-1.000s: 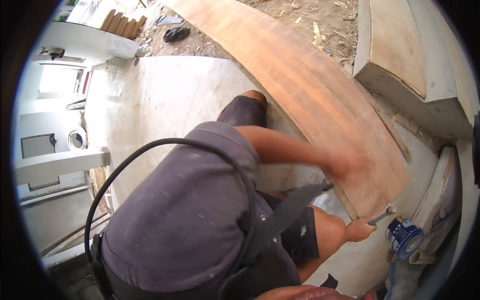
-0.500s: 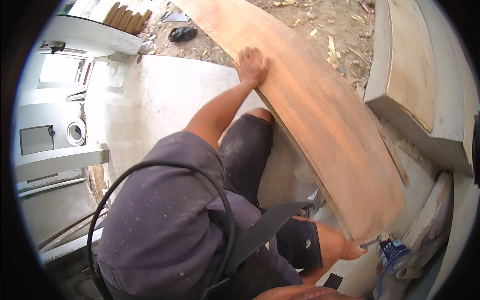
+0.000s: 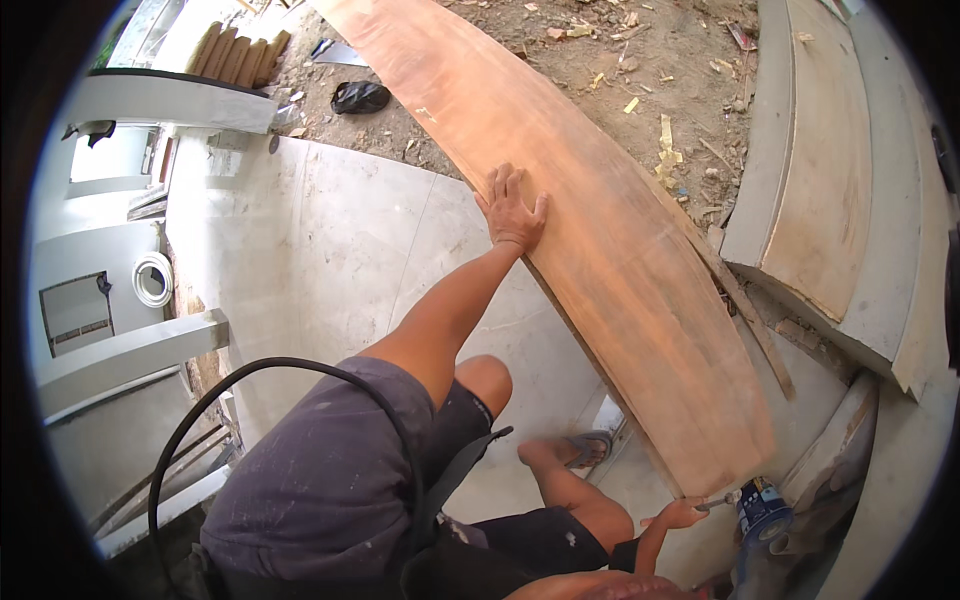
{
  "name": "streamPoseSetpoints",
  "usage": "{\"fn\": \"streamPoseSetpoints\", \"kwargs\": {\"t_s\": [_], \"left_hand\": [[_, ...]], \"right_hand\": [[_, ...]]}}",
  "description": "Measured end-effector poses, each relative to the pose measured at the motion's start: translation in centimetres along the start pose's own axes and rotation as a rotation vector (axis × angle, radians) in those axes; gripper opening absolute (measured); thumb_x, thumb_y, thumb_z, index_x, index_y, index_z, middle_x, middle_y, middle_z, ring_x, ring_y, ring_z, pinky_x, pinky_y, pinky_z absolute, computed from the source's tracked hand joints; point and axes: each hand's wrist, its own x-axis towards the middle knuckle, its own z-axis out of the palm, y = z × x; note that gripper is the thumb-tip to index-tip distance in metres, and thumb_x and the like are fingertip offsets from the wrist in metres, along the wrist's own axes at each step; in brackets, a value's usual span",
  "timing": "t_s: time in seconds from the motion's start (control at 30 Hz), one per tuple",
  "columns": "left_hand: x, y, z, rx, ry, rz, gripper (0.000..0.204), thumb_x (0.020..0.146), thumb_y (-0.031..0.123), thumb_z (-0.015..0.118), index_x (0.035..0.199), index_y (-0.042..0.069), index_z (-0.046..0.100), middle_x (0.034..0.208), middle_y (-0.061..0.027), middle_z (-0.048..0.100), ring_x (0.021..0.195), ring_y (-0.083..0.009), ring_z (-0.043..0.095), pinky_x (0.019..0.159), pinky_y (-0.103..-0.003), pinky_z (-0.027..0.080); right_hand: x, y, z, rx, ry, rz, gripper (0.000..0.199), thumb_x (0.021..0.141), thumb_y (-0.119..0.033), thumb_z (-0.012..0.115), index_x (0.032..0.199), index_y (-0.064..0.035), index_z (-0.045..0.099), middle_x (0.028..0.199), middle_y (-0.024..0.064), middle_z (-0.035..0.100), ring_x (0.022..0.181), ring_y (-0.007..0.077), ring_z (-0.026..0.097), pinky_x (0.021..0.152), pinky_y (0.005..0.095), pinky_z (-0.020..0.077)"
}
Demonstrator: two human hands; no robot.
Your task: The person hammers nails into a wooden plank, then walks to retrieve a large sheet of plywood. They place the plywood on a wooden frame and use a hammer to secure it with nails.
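My left hand [image 3: 515, 212] lies flat with its fingers spread on a long, curved-edged wooden board [image 3: 610, 260], near its left edge. Low on the right, my right hand [image 3: 682, 514] is closed round a slim grey-handled tool [image 3: 716, 502], just past the board's near end. The tool's far tip meets the upper edge of a blue tin [image 3: 762, 512]; its kind cannot be made out. Dusty grey patches mark the board's reddish surface.
Pale stepped blocks [image 3: 820, 170] rise along the right. A thin wood strip [image 3: 750, 315] lies beside the board. Beyond the tiled floor [image 3: 350, 230] is littered soil with a black plastic bag [image 3: 360, 97]. My sandalled foot [image 3: 575, 452] is left of the board.
My left hand has come nearer along the board, still flat on it. My view has shifted and my legs show more, the sandalled foot included. The right hand keeps hold of the tool.
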Motion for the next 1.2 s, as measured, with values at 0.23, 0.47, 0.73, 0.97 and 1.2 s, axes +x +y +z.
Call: {"fn": "streamPoseSetpoints", "kwargs": {"t_s": [0.23, 0.47, 0.73, 0.97, 1.2], "left_hand": [[0.6, -0.8, -0.4, 0.005, -0.029, 0.005, 0.065, 0.086, 0.044, 0.06, 0.14, 0.016, 0.039, 0.156, -0.0087, 0.026, 0.148, -0.0316, 0.015, 0.113, -0.067, 0.006], [-1.1, 0.1, -0.5, -0.044, -0.097, 0.029, 0.07, 0.083, 0.045, 0.062, 0.142, 0.016, 0.037, 0.157, -0.0113, 0.024, 0.148, -0.0341, 0.014, 0.111, -0.069, 0.006], [0.3, -0.7, -0.6, -0.094, -0.138, 0.06, 0.076, 0.081, 0.044, 0.064, 0.145, 0.019, 0.032, 0.158, -0.0126, 0.023, 0.147, -0.0383, 0.014, 0.108, -0.073, 0.001], [1.1, -1.5, -2.3, -0.141, -0.372, 0.105, 0.079, 0.082, 0.044, 0.064, 0.148, 0.018, 0.028, 0.161, -0.0125, 0.014, 0.149, -0.0403, 0.006, 0.105, -0.076, 0.002], [10.5, -7.6, -11.0, -0.167, -0.988, 0.384, 0.066, 0.085, 0.039, 0.063, 0.14, 0.012, 0.04, 0.155, -0.0175, 0.027, 0.145, -0.0401, 0.021, 0.111, -0.066, 0.014]], "right_hand": [[-2.7, -6.3, 1.5, -0.32, -0.027, -0.373, 0.054, 0.098, -0.041, 0.055, 0.115, 0.0103, 0.056, 0.113, 0.0292, 0.058, 0.106, 0.0446, 0.057, 0.091, 0.053, 0.0447], [-21.5, -27.4, 11.5, 0.009, -0.588, -0.711, 0.035, 0.093, -0.033, 0.064, 0.094, 0.0014, 0.058, 0.081, 0.0233, 0.06, 0.076, 0.0424, 0.057, 0.068, 0.0453, 0.0445], [-33.5, -40.4, 15.6, -0.093, -0.618, -0.49, 0.043, 0.082, -0.037, 0.075, 0.089, 0.0, 0.054, 0.08, 0.0222, 0.058, 0.076, 0.0446, 0.055, 0.068, 0.0478, 0.043], [-33.6, -40.0, 16.5, -0.239, -0.566, -0.534, 0.05, 0.076, -0.039, 0.08, 0.093, 0.0006, 0.056, 0.087, 0.0211, 0.059, 0.084, 0.0427, 0.057, 0.074, 0.0492, 0.0427], [-34.4, -40.9, 15.6, -0.283, -0.67, -0.474, 0.051, 0.079, -0.044, 0.075, 0.096, -0.0001, 0.056, 0.092, 0.0189, 0.058, 0.091, 0.0401, 0.057, 0.077, 0.0492, 0.0429]]}}
